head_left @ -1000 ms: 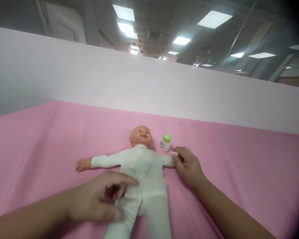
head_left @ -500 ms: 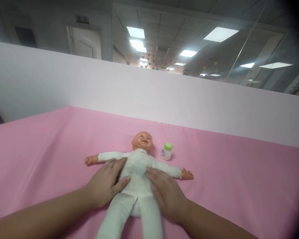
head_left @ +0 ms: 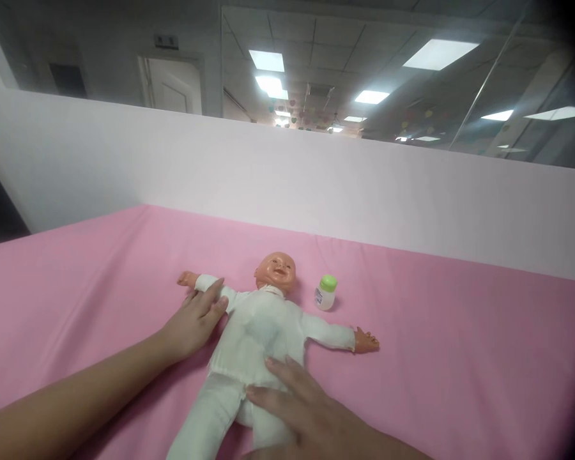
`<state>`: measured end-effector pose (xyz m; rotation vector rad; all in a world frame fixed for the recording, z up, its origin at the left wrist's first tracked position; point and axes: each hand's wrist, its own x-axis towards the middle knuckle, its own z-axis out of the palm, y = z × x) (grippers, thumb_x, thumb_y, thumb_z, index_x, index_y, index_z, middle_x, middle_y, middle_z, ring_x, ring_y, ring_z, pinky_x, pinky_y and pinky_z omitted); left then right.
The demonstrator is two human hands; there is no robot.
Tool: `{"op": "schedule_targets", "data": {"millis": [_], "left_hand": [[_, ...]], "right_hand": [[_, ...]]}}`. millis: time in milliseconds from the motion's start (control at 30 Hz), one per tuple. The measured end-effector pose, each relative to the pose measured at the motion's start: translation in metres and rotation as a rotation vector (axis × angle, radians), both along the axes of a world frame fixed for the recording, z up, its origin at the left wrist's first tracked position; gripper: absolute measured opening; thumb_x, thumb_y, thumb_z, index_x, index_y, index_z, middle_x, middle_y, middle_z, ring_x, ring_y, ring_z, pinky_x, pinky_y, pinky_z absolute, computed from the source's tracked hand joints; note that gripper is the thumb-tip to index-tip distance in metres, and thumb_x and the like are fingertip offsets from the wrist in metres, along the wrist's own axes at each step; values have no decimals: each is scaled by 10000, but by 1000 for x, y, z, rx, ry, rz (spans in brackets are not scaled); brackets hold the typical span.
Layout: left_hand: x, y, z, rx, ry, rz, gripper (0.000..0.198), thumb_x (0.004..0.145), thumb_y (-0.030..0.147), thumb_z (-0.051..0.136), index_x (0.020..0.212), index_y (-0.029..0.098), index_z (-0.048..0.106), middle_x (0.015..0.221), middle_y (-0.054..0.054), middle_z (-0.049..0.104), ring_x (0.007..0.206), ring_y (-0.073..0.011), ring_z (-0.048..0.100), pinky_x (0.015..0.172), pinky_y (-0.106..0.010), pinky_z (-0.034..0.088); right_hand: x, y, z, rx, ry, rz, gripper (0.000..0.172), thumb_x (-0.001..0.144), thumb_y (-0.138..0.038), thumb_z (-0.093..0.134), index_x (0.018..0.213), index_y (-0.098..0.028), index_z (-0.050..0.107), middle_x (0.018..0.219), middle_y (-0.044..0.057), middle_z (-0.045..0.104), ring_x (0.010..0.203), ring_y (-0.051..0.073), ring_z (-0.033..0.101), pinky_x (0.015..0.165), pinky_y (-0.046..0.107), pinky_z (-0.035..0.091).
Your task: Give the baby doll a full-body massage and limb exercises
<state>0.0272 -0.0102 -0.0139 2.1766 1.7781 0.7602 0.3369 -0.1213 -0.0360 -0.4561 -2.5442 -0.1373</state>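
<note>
One doll [head_left: 242, 348], in white, lies on its back on a pink sheet [head_left: 441, 358] in the head view, the only view. With its chest as the clock's centre, its head [head_left: 276, 268] points to 12, its arms reach toward 10 and between 3 and 4, and its legs [head_left: 204, 409] run down past 6 and 7. The person's left hand [head_left: 190, 324] is at 9, resting on the arm there, fingers slightly apart. The right hand [head_left: 304, 412] is at 5, spread over the lower body, fingers apart; how firmly it presses, I cannot tell. A green-capped bottle [head_left: 326, 294] stands at 2, near the head, with neither hand on it.

The doll appears to be laid out already, arms outstretched; with both hands on it, the handling looks unfinished. The bottle seems unused, its cap on; how much remains is unclear.
</note>
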Motion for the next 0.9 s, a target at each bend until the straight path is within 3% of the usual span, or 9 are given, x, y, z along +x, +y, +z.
{"op": "schedule_targets", "data": {"millis": [100, 167, 333, 467, 500, 567, 633, 767, 900], "left_hand": [[0, 1, 0, 2, 17, 6, 732, 1049, 637, 275, 1633, 199, 337, 1541, -189, 488, 1507, -427, 312, 1188, -637, 295], [1, -2, 0, 51, 58, -1, 703, 1056, 610, 296, 1640, 219, 322, 1527, -195, 484, 1484, -439, 342, 1162, -654, 328], [13, -23, 2, 281, 208, -140, 626, 1060, 503, 410, 1643, 299, 308, 1673, -157, 280, 1536, -461, 224, 1170, -684, 316], [21, -41, 11, 377, 269, -403, 626, 1051, 427, 443, 1648, 329, 282, 1749, -64, 100, 1582, -435, 89, 1225, -681, 233], [23, -43, 13, 387, 286, -479, 635, 1046, 413, 450, 1650, 338, 268, 1750, -44, 102, 1588, -419, 78, 1238, -672, 217], [24, -46, 15, 401, 318, -577, 637, 1038, 397, 468, 1645, 348, 282, 1746, -20, 138, 1595, -397, 67, 1254, -657, 196], [25, -46, 15, 401, 341, -601, 629, 1026, 399, 496, 1630, 338, 329, 1741, -22, 159, 1594, -400, 71, 1258, -650, 199], [25, -44, 14, 375, 418, -598, 671, 1006, 425, 547, 1633, 326, 329, 1750, -47, 87, 1589, -427, 60, 1245, -648, 237], [25, -42, 17, 374, 473, -634, 723, 1010, 423, 543, 1660, 327, 239, 1751, -57, 42, 1590, -422, 60, 1253, -639, 213]], "right_hand": [[-3, 0, -7, -83, 59, -42, 758, 887, -500, 774, 1556, -350, 449, 1501, 75, 585, 1429, 377, 501, 1168, 564, 460], [-8, 1, -18, -88, 79, -60, 822, 918, -507, 735, 1602, -236, 369, 1440, 107, 633, 1392, 365, 546, 1181, 564, 445], [-25, 3, -36, 4, 172, -41, 634, 991, -477, 651, 1532, -220, 444, 1368, 43, 691, 1383, 315, 564, 1248, 557, 334], [-14, -2, -7, -33, 209, 185, 544, 1040, -335, 601, 1538, -250, 399, 1156, -24, 792, 1172, 171, 719, 1232, 357, 405], [-8, -4, 4, -71, 185, 173, 559, 1048, -309, 584, 1559, -259, 363, 1182, -11, 784, 1163, 166, 722, 1199, 333, 450], [8, -8, 23, -60, 225, 57, 570, 1058, -284, 524, 1588, -311, 319, 1311, 35, 728, 1207, 209, 702, 1112, 373, 539], [22, -7, 33, -17, 257, -35, 620, 1046, -373, 530, 1613, -272, 298, 1393, 103, 670, 1243, 267, 676, 1049, 423, 578], [36, 10, 32, 7, 446, -206, 677, 970, -256, 626, 1584, -310, 346, 1440, 112, 614, 1270, 313, 636, 1020, 504, 579], [33, 32, 26, -12, 529, -323, 548, 949, -184, 624, 1463, -331, 503, 1385, 101, 622, 1230, 316, 633, 1000, 534, 572]]}}
